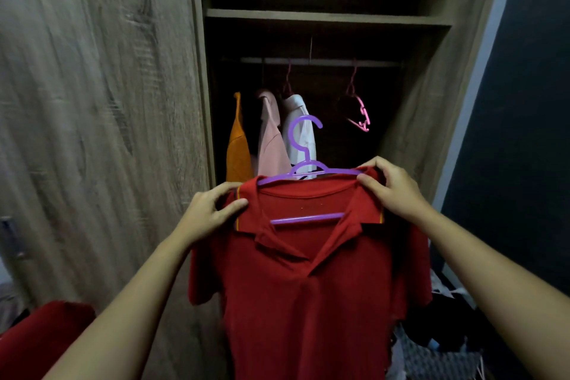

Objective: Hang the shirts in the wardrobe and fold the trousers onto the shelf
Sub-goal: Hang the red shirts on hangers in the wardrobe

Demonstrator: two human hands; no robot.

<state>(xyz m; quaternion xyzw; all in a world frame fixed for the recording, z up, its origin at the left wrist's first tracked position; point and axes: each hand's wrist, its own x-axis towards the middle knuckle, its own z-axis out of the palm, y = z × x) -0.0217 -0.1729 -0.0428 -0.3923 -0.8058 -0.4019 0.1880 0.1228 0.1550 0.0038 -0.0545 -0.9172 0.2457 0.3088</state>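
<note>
- Head view: the left hand (212, 210) and right hand (390, 187) each pinch a shoulder of the dark red polo shirt (308, 287) on its purple plastic hanger (303, 148).
- The metal wardrobe rail (320, 62) lies higher and farther in; the hook sits midway between both hands.
- Orange shirt (237, 145), pink shirt (271, 139) and white shirt (300, 120) crowd the rail's left; an empty pink hanger (359, 111) hangs right, with a gap between.

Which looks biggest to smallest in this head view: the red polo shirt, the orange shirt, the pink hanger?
1. Red polo shirt, though it's nearest the camera, which inflates it.
2. Orange shirt, partly hidden.
3. Pink hanger, smallest, seen edge-on.
</note>
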